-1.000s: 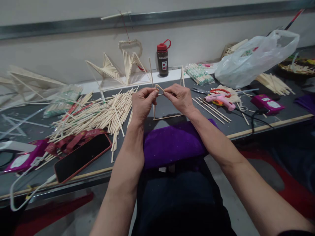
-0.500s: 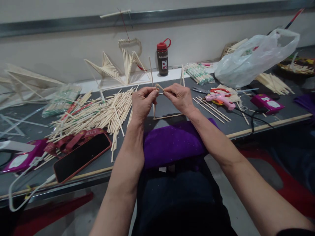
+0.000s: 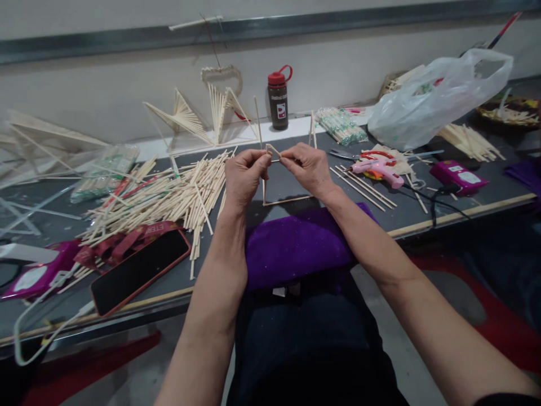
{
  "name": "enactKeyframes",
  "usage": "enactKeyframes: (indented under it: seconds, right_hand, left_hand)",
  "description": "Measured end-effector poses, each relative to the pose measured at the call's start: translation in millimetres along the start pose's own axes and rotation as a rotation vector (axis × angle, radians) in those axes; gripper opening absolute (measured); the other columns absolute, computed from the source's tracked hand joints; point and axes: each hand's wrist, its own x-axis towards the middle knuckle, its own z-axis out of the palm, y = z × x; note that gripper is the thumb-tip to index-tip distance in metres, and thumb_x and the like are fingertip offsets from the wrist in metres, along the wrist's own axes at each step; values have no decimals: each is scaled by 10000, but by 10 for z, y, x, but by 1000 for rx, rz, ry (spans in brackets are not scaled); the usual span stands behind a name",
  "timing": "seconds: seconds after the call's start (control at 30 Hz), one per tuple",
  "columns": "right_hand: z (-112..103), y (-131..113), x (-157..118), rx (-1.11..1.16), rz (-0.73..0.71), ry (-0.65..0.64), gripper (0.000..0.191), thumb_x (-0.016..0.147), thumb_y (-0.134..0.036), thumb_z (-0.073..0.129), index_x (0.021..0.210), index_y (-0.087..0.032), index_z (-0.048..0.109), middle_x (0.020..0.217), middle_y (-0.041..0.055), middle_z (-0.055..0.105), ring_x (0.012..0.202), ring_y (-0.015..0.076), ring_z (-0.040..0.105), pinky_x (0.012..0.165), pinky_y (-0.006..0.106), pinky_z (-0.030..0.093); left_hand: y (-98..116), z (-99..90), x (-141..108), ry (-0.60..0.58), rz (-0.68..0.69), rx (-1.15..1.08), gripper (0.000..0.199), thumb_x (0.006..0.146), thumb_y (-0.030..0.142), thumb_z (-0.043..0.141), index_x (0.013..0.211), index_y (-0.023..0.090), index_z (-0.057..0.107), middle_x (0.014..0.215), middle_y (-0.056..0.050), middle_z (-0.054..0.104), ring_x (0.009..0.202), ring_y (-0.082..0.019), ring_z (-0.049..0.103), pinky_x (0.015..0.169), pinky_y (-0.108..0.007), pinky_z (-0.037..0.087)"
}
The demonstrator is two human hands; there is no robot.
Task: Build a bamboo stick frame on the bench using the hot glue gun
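Grey table (image 3: 401,214) crossing the full width of the frame, edged along its front with a pale wooden strip. At upper right stands a translucent white plastic bag (image 3: 422,110). A pile of pale wooden sticks (image 3: 181,194) spreads over the left of the frame, its pieces lying at many angles. Below centre, a folded purple cloth (image 3: 300,248) lies at the near edge, between the forearms. A twisted, fan-like stick structure (image 3: 186,115) leans at upper left, near the wall. The stick frame (image 3: 287,200) occupies the centre: one stick runs level beneath the hands, another rises at the left, and two meet at a peak between the fingers. Whether its lower corner rests on the table cannot be told. At lower left lies a dark-screened phone (image 3: 141,273) in a red case. The left hand (image 3: 245,175) and right hand (image 3: 310,169) face each other at centre, fingers curled, each pinching the stick frame between thumb and forefinger. Upper centre: a dark bottle (image 3: 279,107) with a red lid, upright. Right of centre: a pink glue gun (image 3: 376,169), with several loose sticks (image 3: 367,189) just beside it.
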Motion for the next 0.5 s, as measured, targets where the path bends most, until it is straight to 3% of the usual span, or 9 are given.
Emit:
enactKeyframes:
  seconds: [0.5]
  right_hand:
    - [-16,-17,13,-3,21,-20,198,974,-346,612,953,-227,769,835,9,685,776,130,579,736,271,428]
  left_hand:
    - [18,13,-5,9,-27,21,63,800,235,704,782,213,760,602,20,671,474,-91,560,428,-203,370]
